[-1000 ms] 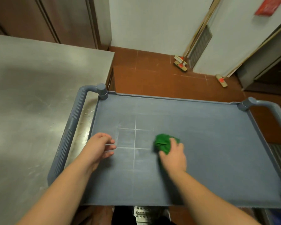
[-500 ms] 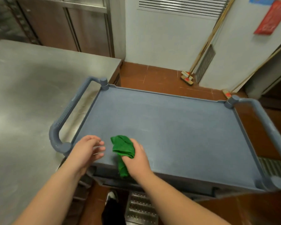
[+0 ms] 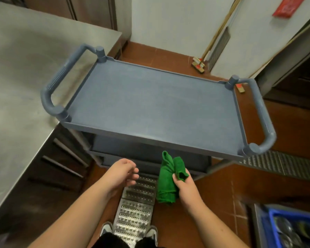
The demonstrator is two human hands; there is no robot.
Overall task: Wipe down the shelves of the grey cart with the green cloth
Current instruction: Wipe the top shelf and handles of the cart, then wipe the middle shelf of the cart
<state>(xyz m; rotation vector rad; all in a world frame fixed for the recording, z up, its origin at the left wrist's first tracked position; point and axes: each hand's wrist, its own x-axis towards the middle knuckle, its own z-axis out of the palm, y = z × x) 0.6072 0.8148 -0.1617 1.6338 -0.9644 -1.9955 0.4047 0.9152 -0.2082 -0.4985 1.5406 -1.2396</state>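
A: Where was the green cloth just then?

B: Off the grey cart altogether, bunched in the right hand, which was closed around its upper folds at about five o'clock from the top shelf. The loose end hung below the fist, over the floor drain grate.

A: And the left hand?

B: Empty, fingers loosely curled and half spread, close beside the cloth at its nine o'clock but not touching it.

A: What could have gone wrong from there?

B: I'd judge the dangling end the main worry. It could have brushed the perforated metal grate or the red floor tiles and carried grit onto a lower shelf. That shelf sat dark and recessed under the top one, so corners could easily be missed, and the stance was close enough to knock the cart's near edge.

A: Materials?

B: The cloth looked plush and soft, like microfibre, rolled into thick folds. The cart seemed matte moulded plastic, with a raised rim, finely textured deck and rounded tubular handles at three and nine o'clock. The steel surface at nine o'clock was brushed and dully reflective.
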